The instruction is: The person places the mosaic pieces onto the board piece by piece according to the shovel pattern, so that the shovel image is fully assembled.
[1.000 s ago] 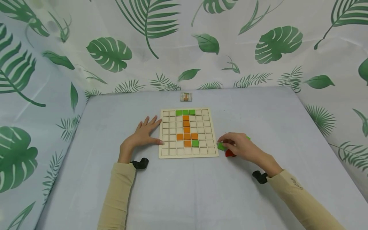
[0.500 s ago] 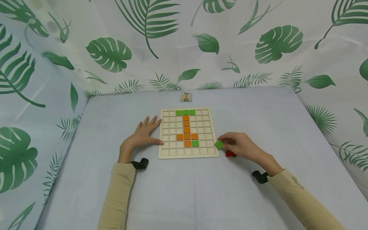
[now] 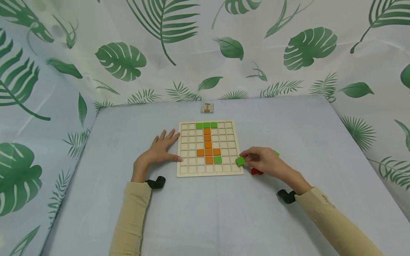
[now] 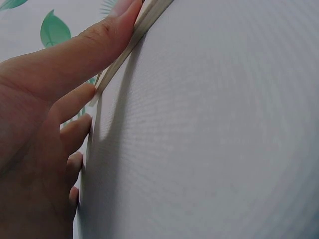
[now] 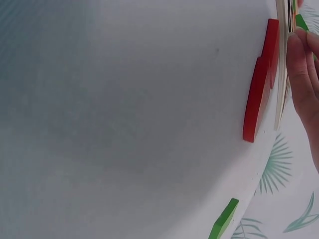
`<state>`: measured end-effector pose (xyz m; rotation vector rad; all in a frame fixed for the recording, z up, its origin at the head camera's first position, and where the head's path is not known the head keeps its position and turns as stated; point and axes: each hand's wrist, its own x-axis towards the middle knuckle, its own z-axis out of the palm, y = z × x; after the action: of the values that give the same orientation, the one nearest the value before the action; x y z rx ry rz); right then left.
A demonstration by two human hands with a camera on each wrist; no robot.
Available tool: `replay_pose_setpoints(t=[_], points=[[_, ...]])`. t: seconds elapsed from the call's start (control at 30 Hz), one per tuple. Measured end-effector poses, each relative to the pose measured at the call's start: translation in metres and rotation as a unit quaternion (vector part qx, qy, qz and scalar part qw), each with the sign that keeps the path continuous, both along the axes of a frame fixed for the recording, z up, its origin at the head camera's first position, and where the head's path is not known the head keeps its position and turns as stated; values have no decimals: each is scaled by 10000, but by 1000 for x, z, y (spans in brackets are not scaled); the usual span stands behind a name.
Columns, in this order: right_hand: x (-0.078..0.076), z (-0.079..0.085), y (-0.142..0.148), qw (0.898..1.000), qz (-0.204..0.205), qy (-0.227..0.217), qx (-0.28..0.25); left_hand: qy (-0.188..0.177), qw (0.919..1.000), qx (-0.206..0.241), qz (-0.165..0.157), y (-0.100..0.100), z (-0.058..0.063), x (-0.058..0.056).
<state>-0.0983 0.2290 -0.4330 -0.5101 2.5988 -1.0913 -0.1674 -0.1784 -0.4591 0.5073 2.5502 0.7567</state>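
A pale wooden grid board lies on the table with green and orange square tiles set in some cells. The orange tiles form a column with a cross near its lower end; three green tiles line the top. My left hand rests spread at the board's left side, its thumb on the edge, as the left wrist view also shows. Between thumb and fingertips my right hand pinches a green tile over the board's right edge. One more green tile sits right of the lowest orange one.
Red pieces lie on the table beneath my right hand. A loose green piece lies behind that hand, mostly hidden in the head view. Behind the board is a small pattern card. A leaf-print cloth hangs around the table.
My right hand has lifted the green tile from beside the board and moved it left, over the board's right edge. The left hand has stayed in place.
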Motion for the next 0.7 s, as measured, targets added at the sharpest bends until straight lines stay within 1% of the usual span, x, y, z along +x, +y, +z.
replay_pose_setpoints(t=[0.2, 0.5, 0.7], points=[[-1, 0, -6, 9999, 54, 57, -138, 17, 10000, 25, -11, 0, 1, -1], [-3, 0, -18, 10000, -21, -72, -45, -44, 10000, 14, 9, -1, -1, 0], [-4, -1, -28, 9998, 108, 2, -153, -38, 10000, 14, 19, -1, -1, 0]])
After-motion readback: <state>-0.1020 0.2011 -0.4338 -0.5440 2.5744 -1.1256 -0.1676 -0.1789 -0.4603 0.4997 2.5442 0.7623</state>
